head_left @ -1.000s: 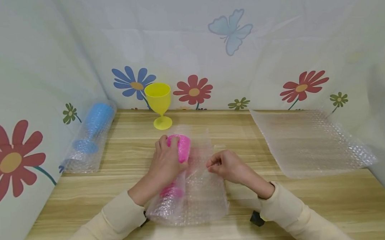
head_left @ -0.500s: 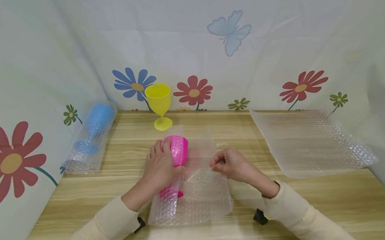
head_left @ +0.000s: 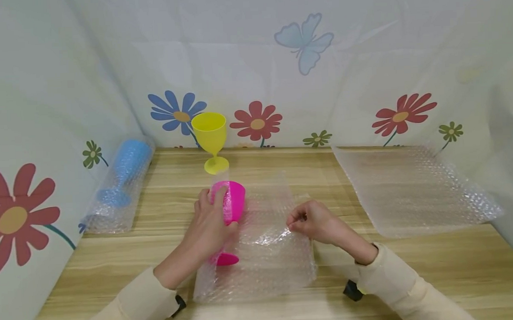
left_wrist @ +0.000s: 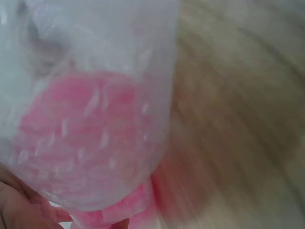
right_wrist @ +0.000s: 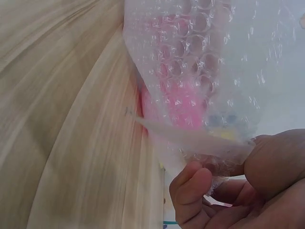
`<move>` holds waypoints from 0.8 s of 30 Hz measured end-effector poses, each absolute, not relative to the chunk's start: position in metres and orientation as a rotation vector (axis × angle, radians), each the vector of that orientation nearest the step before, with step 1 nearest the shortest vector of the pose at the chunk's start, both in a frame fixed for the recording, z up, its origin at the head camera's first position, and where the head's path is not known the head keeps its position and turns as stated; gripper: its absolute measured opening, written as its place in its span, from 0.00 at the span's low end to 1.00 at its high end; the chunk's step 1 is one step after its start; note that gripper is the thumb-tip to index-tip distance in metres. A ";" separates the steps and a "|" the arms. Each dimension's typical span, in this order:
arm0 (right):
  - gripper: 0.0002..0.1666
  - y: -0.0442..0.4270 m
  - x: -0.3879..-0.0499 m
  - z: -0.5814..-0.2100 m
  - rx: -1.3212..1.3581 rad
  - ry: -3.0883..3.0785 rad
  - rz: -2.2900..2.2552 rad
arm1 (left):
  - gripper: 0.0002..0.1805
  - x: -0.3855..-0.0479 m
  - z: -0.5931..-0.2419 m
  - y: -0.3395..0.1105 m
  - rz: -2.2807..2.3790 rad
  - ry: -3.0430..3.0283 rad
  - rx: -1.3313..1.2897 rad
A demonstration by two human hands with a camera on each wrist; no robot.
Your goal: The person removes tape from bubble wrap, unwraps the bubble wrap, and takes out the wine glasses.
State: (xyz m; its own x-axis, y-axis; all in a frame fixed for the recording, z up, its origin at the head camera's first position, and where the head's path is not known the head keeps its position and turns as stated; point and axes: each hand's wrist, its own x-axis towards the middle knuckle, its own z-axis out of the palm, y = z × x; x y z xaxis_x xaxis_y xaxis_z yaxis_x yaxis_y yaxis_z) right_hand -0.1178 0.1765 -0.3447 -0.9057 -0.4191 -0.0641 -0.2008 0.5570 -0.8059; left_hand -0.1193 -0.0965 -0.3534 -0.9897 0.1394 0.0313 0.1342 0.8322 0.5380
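A pink goblet (head_left: 238,200) lies on its side, with bubble wrap (head_left: 270,269) under it and partly over its left side. My left hand (head_left: 208,226) grips the goblet around its bowl, fingers over the wrap covering part of it. To the right, my right hand (head_left: 315,222) pinches the loose edge of that wrap between thumb and fingers. The right wrist view shows a thin translucent strip (right_wrist: 190,140) at those fingertips; whether it is tape or wrap edge, I cannot tell. In the left wrist view the goblet (left_wrist: 90,129) shows blurred through the plastic.
A yellow goblet (head_left: 210,131) stands upright at the back. On the left lies a blue goblet (head_left: 129,160) inside bubble wrap, close to the flowered curtain. Another bubble-wrap sheet (head_left: 408,191) is spread flat on the right of the wooden table (head_left: 128,280).
The pink goblet and my left hand have shifted left, and more bare pink shows. My right hand has moved slightly right with the wrap's edge, drawing the sheet out wider.
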 end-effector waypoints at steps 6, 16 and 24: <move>0.06 0.182 -0.119 -0.347 -0.483 2.542 -1.261 | 0.58 -0.118 -0.356 -0.101 0.867 2.973 0.205; 0.05 0.199 -0.117 -0.351 -0.448 2.537 -1.235 | 0.64 -0.116 -0.361 -0.108 0.897 2.966 0.118; 0.04 0.210 -0.116 -0.358 -0.429 2.508 -1.246 | 0.64 -0.116 -0.363 -0.116 1.104 2.810 0.010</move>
State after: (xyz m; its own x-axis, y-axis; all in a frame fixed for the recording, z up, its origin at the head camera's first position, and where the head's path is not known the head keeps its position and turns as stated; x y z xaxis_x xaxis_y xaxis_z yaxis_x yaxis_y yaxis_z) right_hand -0.1162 0.2099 -0.3580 -0.9080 -0.3954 -0.1387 -0.1284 0.5777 -0.8061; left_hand -0.1159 -0.1165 -0.3631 -0.9924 0.0509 -0.1116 -0.0387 0.7337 0.6784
